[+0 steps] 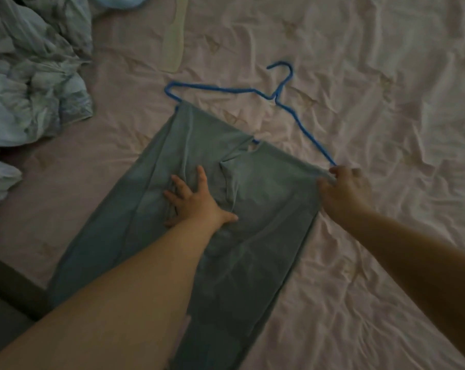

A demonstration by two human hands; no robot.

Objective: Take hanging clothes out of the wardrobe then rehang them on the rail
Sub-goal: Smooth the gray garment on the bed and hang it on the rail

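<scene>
A grey-green pair of trousers (266, 209) lies flat on the pink bed sheet (372, 89), folded over the bottom bar of a blue wire hanger (279, 86). The hanger's hook points away from me. My left hand (196, 198) presses flat on the middle of the fabric with fingers spread. At the trousers' right edge my right hand (343, 190) pinches the cloth together with the hanger's right corner.
A crumpled light blue pile of clothes (31, 76) lies at the upper left of the bed. A pale green plastic hanger (176, 36) rests on the sheet above the blue one. The bed's dark edge (9, 284) runs along the lower left.
</scene>
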